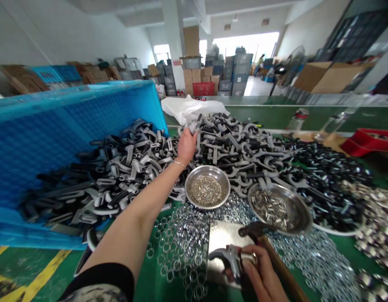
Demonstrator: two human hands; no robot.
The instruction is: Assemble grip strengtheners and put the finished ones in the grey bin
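Note:
My left hand (186, 146) stretches far forward to the back of a heap of grey hooked metal parts (238, 142). Its fingers are closed around a grey metal part (191, 126) at the top of the heap. Close to me, my right hand (263, 272) grips a grey hook-shaped metal part (233, 260) with a shiny ridged ring (248, 256) at its end, held between thumb and fingers. It is above a shiny metal plate (227, 233). A hammer (278, 262) with a wooden handle lies beside this hand, its head over the plate's corner.
Left stands a tipped blue crate (77, 109) spilling grey parts. Steel bowls of small pins (207, 167) (302, 214) sit mid-table among loose metal rings (178, 239). Black-handled screws (335, 176), shiny nuts (376, 218) and a red bin (370, 142) are on the right.

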